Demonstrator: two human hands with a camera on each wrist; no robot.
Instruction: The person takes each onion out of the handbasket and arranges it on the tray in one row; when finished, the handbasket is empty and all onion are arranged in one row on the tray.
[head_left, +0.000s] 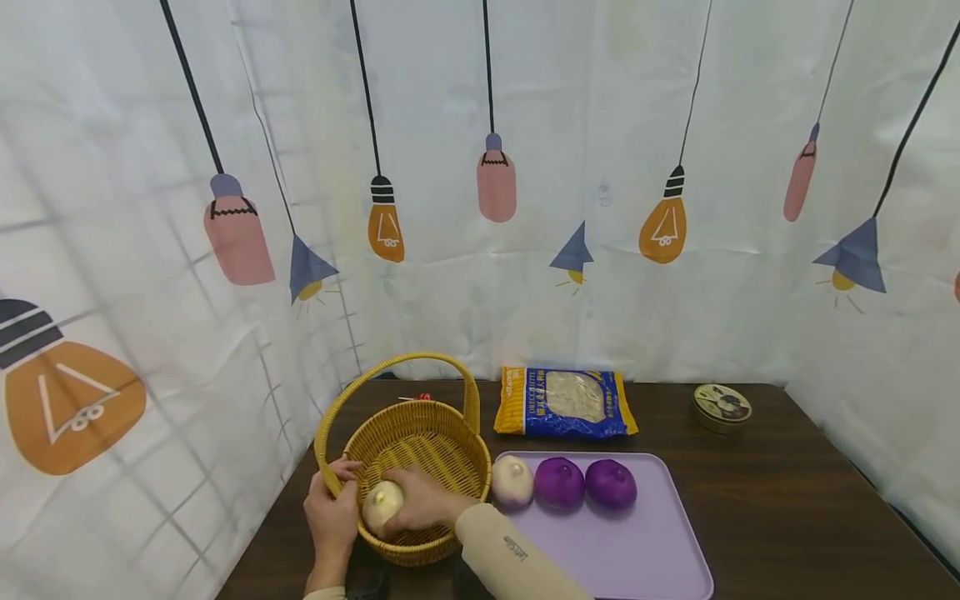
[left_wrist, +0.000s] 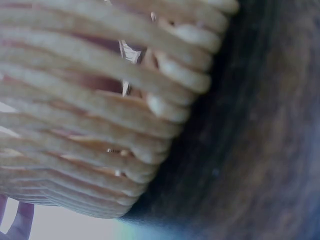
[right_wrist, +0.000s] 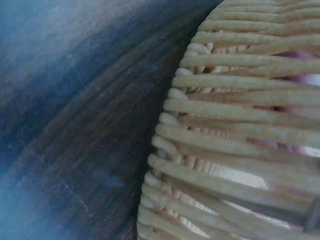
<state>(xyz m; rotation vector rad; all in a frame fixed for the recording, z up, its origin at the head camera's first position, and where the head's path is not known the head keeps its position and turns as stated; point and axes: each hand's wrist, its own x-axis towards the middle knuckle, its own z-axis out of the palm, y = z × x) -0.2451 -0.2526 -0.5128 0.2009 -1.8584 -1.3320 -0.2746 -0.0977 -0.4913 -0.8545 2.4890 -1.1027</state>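
Note:
A yellow woven basket (head_left: pixel 483 475) with a tall arched handle stands at the left of the table. My left hand (head_left: pixel 333 515) grips the basket at its left side, where the handle meets the rim. Reaching over the rim, my right hand (head_left: pixel 422 502) holds a white onion (head_left: pixel 384 503) inside the basket, by the left wall. To the right, one white onion (head_left: pixel 512 482) and two purple onions (head_left: pixel 559 484) sit in a row on a lilac tray (head_left: pixel 622 554). Both wrist views show mostly basket weave (left_wrist: pixel 90 90) close up, and the fingers are largely hidden there.
Behind the tray lies a blue and yellow pasta bag (head_left: pixel 566 403). A round tin (head_left: pixel 722 408) stands at the back right of the dark wooden table (head_left: pixel 810 508). A small red object (head_left: pixel 423 397) shows behind the basket. Printed curtains (head_left: pixel 450 308) enclose the back and sides.

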